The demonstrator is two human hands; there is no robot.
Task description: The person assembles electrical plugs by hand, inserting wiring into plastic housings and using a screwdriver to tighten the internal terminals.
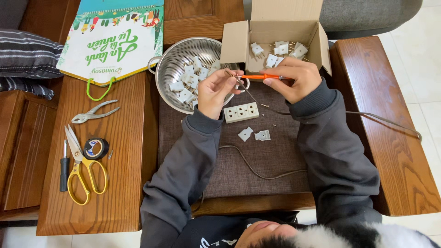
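My left hand (216, 91) pinches the bare end of a thin grey cable (257, 172) above the brown mat (271, 156). An orange-handled screwdriver (259, 76) lies level in my right hand (291, 78), its tip pointing left at the left fingers. Just below the hands a white three-outlet socket strip (240, 112) rests on the mat, with two white plug shell halves (253, 134) in front of it and tiny screws beside it. The cable runs off to the right over the table edge.
A steel colander (172, 64) and an open cardboard box (280, 34) both hold several white plugs. On the wooden table (119, 183) to the left lie pliers (94, 112), yellow scissors (85, 177), black tape (95, 148), a small black screwdriver (64, 172) and a green calendar (115, 39).
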